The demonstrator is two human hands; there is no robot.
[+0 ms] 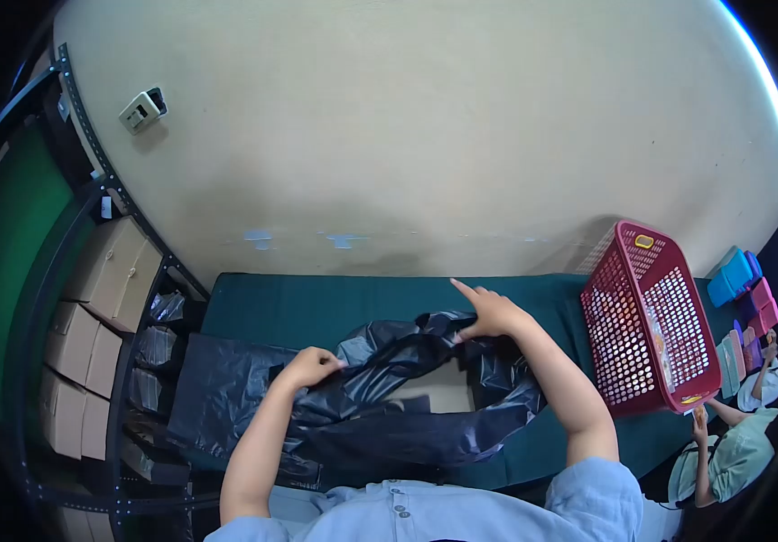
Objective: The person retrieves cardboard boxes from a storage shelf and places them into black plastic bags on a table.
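Observation:
A large black plastic bag (407,435) lies across the green-covered table, crumpled, with its mouth gaping upward. Inside the opening shows a flat beige surface (447,388); what it belongs to is partly hidden by the plastic. My left hand (310,368) pinches a fold of the bag at its left-middle part, thumb and fingers together. At the far rim of the opening is my right hand (497,316), its fingers spread and one stretched out toward the wall. Its thumb touches the black plastic.
A maroon perforated basket (637,316) stands on the green cloth (551,294) to the right. Beyond it are stacked colored plastic containers (741,280) and other people (732,452). Metal shelving on the left holds cardboard boxes (82,343) and plastic-wrapped packs (156,346). A wall rises behind.

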